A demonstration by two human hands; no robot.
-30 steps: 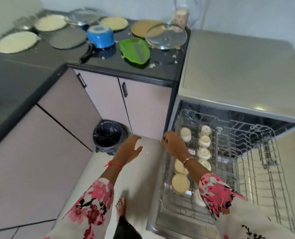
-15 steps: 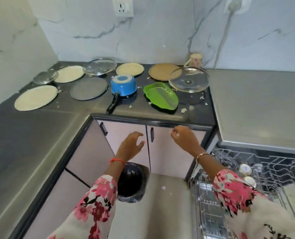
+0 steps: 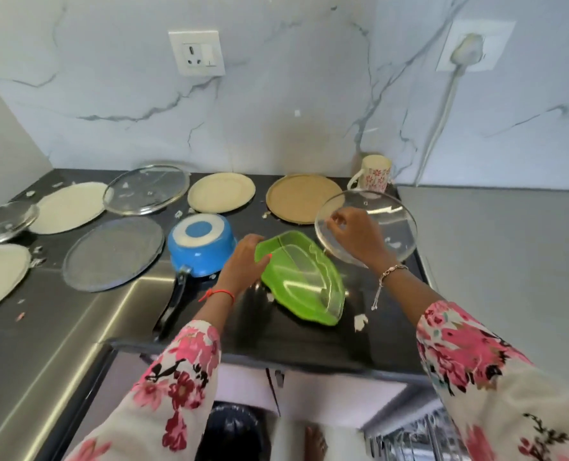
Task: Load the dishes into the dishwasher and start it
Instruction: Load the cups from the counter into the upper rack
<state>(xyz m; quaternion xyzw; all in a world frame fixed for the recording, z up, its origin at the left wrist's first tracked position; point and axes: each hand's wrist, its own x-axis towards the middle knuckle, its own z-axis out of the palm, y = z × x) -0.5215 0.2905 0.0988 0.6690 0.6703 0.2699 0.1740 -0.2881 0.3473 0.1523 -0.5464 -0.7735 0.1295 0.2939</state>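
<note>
Both hands have come up from in front of the cupboard doors and now reach over the dark worktop [image 3: 293, 341] to the dishes. The left hand [image 3: 243, 261] is at the near left edge of the green leaf-shaped plastic dish [image 3: 306, 281]; its grip is closed on the rim, thumb laid over the top and fingers tucked out of sight behind. The right hand [image 3: 356, 241] is over the left part of the round clear glass lid [image 3: 392, 227], fingers curled down at its rim. I cannot tell from here whether that grip has actually closed on the lid or only touches it. The green dish lies flat near the front of the worktop, just beside the upturned blue saucepan [image 3: 200, 247], whose black handle points towards the worktop's front edge. The glass lid sits just right of the dish and overlaps the edge of a round brown plate [image 3: 299, 201] behind it. A white mug with red flowers [image 3: 374, 173] stands against the marble wall behind the lid. Further left lie a small cream plate [image 3: 221, 193], a second glass lid [image 3: 146, 189] and a flat grey round plate [image 3: 113, 252], with more pale plates at the far left. Bits of white scrap are scattered among them. At the bottom right a corner of the wire dishwasher rack [image 3: 409, 440] shows, well below and apart from the dishes, beside a black bin [image 3: 233, 430] on the floor.
</note>
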